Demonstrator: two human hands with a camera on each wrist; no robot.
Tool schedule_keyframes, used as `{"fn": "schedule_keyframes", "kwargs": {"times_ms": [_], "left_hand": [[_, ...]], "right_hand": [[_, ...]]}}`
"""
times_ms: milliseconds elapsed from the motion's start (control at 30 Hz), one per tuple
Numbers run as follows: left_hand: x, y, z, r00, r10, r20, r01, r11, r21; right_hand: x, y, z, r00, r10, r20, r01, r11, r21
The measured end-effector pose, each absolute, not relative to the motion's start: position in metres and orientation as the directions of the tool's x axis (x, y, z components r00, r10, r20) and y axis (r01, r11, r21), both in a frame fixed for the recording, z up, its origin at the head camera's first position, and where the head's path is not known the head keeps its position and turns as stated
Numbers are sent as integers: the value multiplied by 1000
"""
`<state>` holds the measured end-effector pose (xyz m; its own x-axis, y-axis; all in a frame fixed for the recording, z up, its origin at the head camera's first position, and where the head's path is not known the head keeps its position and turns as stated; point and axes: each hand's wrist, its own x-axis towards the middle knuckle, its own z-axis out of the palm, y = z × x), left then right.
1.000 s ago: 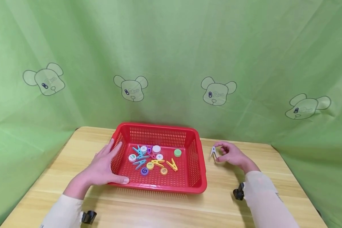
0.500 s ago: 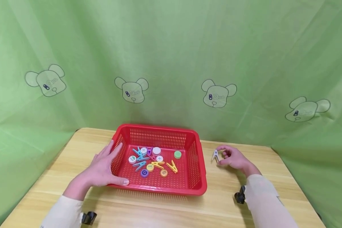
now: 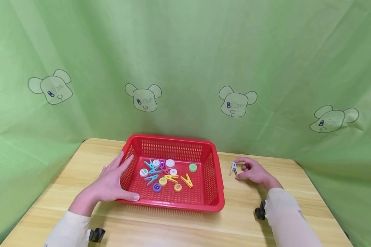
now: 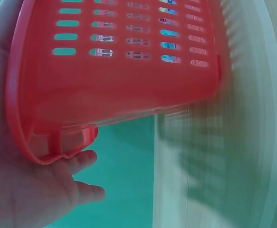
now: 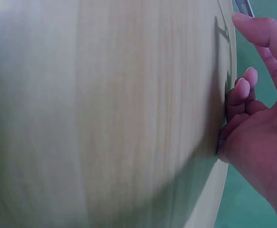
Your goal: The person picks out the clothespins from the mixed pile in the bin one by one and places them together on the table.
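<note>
A red basket point(image 3: 173, 206) stands on the table, with several clothespins and round bottle caps lying on its floor. My left hand point(image 3: 111, 181) rests over its left front corner, fingers spread straight, thumb along the front rim. In the left wrist view that hand lies against the rim of the basket point(image 4: 114, 85). To the right of the basket, my right hand point(image 3: 256, 173) pinches a pale grey clothespin point(image 3: 233, 168) between thumb and index finger, its legs pointing down. In the right wrist view only a bit of the clothespin point(image 5: 244, 7) shows at the top edge.
Inside the basket are yellow clothespins point(image 3: 187, 180), blue ones point(image 3: 152, 178), a green cap point(image 3: 192, 167), an orange cap point(image 3: 177, 187) and a purple cap point(image 3: 156, 187). A green curtain point(image 3: 185, 51) hangs behind the wooden table point(image 3: 154, 230).
My right hand, with the pale grey clothespin, shifted slightly to the right and then held still. The left hand and the basket have stayed in place.
</note>
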<state>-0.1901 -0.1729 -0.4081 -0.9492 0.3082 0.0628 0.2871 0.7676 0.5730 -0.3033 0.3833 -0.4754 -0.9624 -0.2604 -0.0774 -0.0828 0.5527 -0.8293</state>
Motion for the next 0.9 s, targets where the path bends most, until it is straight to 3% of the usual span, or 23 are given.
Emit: {"fn": "schedule_keyframes", "kwargs": {"times_ms": [433,900], "left_hand": [[-189,-170,-413,-951,300,72,286,770,571],[-189,-170,-414,-950,301,80,290,766,573]], "right_hand": [[-314,390,-484,-951,-303,-61,-134,582,-802],[-313,392,-475,-946,-305,-107,-96,580,-809]]}}
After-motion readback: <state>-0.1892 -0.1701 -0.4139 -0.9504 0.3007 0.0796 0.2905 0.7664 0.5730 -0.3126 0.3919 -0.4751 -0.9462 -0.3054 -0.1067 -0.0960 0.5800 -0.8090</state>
